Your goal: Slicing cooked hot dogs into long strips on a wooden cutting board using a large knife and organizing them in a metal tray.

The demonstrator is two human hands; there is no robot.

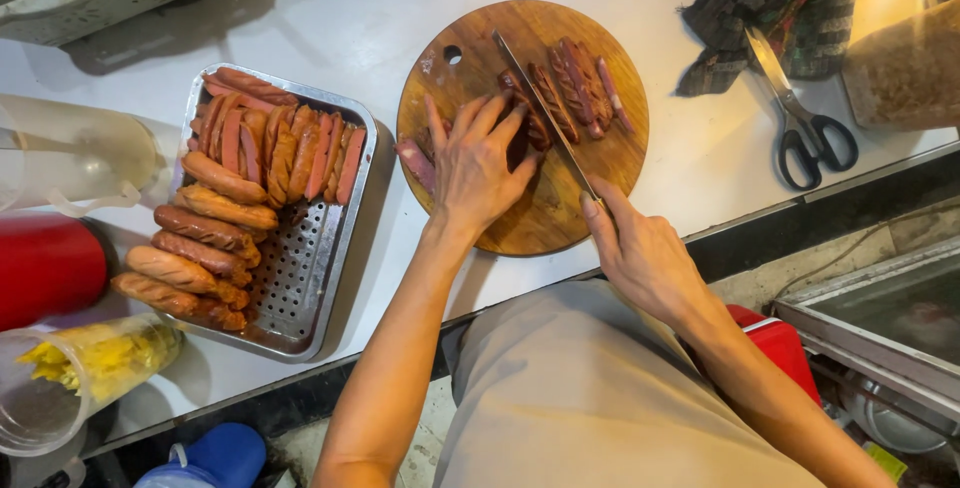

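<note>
While the left hand (pixel 478 166) presses spread fingers on a sausage (pixel 528 113), the right hand (pixel 640 253) grips a knife (pixel 545 113) slicing beside those fingertips.

Bare forearms, no sleeves visible; beige garment over torso.

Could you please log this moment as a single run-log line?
left hand steadies sausage | right hand holds knife, blade on sausage | round cutting board | tray beside

We stood at a white counter (pixel 330 8) whose dark front edge ran diagonally below us; warm yellow light fell on its far right corner, and beyond its right edge sat a steel-rimmed basin (pixel 880 323)
</note>
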